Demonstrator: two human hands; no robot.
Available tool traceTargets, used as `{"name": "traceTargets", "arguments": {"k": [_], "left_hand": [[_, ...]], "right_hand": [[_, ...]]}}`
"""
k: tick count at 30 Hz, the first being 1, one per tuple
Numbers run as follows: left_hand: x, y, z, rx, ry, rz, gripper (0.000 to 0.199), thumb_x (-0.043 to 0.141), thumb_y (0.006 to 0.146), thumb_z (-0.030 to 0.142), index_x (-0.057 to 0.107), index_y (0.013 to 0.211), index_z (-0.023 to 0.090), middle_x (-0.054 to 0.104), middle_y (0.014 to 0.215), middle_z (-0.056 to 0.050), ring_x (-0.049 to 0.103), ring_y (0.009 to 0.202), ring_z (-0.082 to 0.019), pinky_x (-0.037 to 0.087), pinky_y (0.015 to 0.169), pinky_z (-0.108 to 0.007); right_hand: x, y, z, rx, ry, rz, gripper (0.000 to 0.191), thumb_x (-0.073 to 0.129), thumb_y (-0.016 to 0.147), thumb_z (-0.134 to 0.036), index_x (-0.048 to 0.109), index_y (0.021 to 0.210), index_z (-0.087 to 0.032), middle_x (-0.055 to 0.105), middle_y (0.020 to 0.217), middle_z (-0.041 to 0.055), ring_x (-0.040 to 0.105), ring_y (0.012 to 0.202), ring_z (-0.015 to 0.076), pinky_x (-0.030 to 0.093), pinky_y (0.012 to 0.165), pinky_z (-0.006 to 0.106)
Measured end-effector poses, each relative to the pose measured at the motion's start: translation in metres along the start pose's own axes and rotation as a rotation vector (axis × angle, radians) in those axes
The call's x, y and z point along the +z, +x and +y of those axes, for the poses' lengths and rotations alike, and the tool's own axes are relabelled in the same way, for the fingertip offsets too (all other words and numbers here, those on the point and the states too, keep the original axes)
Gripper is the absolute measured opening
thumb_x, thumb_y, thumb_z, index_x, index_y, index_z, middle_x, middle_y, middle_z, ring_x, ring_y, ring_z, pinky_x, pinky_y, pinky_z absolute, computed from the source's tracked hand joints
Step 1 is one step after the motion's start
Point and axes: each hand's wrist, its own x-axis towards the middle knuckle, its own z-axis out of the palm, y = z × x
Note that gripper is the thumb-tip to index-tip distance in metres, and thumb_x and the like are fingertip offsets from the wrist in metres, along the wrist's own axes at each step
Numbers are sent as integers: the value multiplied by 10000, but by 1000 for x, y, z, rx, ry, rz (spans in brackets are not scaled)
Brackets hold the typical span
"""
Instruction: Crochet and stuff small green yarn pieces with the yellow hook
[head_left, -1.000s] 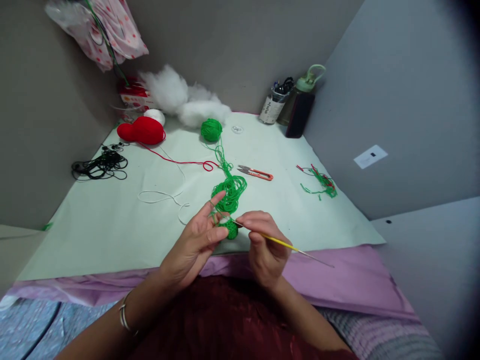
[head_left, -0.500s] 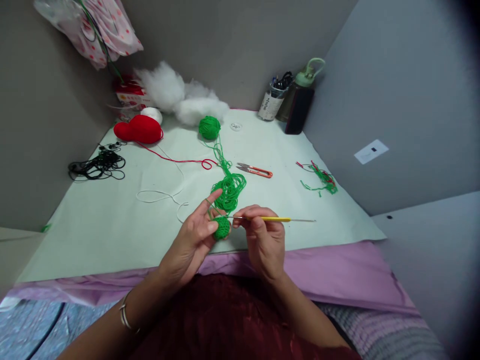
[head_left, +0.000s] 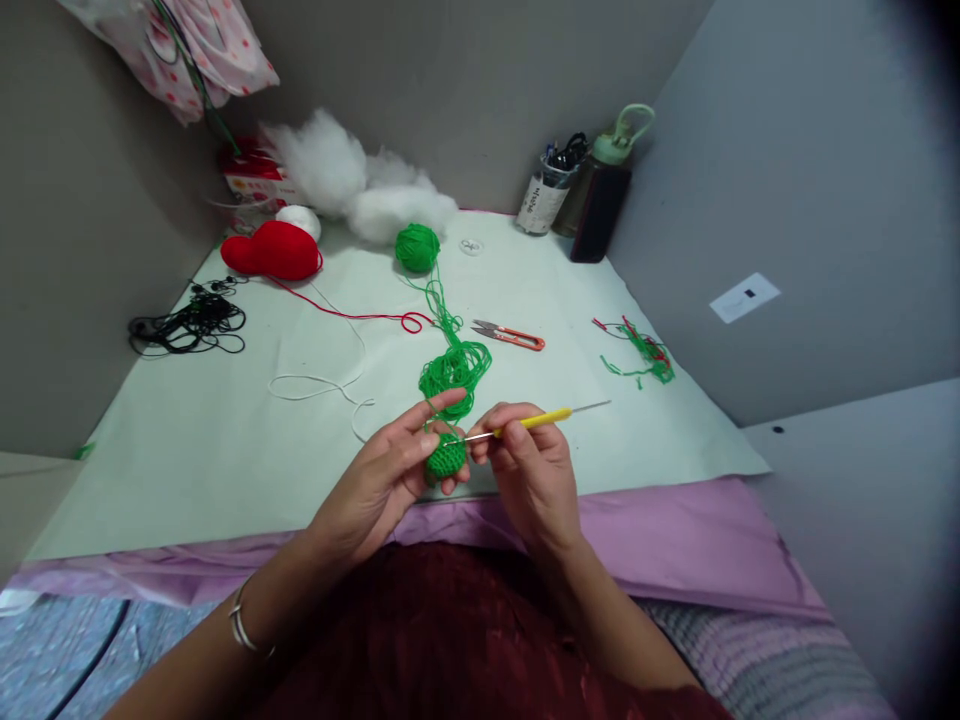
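My left hand pinches a small round green crocheted piece between thumb and fingers, its index finger stretched out above with green yarn over it. In my right hand is a crochet hook with a yellow handle, held like a pen and tilted up to the right. The hook's metal tip touches the top of the green piece. Just beyond my hands lies a loose heap of green yarn, with strands running back to a green yarn ball.
Orange thread snips lie right of the yarn heap. Yarn scraps are at the right, black cord at the left. Behind are a red stuffed piece, white stuffing, a pen cup and a phone against a bottle.
The hook has tilted, its far end rising and shifting left. My left index finger has bent rightward over the green piece, and the piece has turned slightly. The camera view has shifted a little.
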Motion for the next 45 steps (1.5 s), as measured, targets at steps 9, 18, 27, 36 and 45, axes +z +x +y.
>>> {"name": "traceTargets", "arguments": {"k": [9, 18, 27, 36, 45], "left_hand": [[-2, -2, -2, -17, -37, -11, 394, 607, 1009, 227, 620, 1394, 148, 741, 930, -89, 675, 686, -123, 509, 626, -208], [-4, -1, -1, -72, -67, -7, 237, 586, 1023, 240, 700, 1199, 131, 637, 756, -25, 547, 557, -67, 419, 545, -177], [-8, -3, -3, 102, 118, -27, 579, 759, 934, 289, 587, 1486, 300, 683, 1084, -37, 645, 964, -138, 517, 874, -228], [-10, -4, -5, 196, 367, 15, 714, 878, 810, 211, 604, 1458, 334, 703, 1092, -17, 682, 1035, -141, 529, 943, -227], [-6, -2, -12, 405, 356, 92, 591, 846, 831, 211, 672, 1379, 347, 660, 1023, 8, 654, 843, -86, 539, 728, -150]], "right_hand": [[2, 0, -3, 46, 67, 79, 186, 799, 879, -418, 788, 855, -234, 732, 785, 16, 651, 683, 135, 544, 638, 256], [-6, 4, -10, 155, 97, 76, 195, 824, 852, -406, 787, 813, -218, 667, 684, -3, 592, 603, 109, 504, 581, 219], [-2, -1, -8, 10, 74, -47, 117, 756, 931, -365, 824, 924, -271, 738, 824, 15, 631, 703, 122, 510, 646, 241], [-7, -7, -2, -146, -197, -68, 144, 684, 990, -308, 826, 1016, -308, 778, 939, 28, 636, 755, 140, 514, 679, 284], [12, -1, -4, 154, 192, 108, 225, 825, 849, -459, 752, 858, -246, 759, 796, -1, 531, 499, 65, 427, 400, 148]]}}
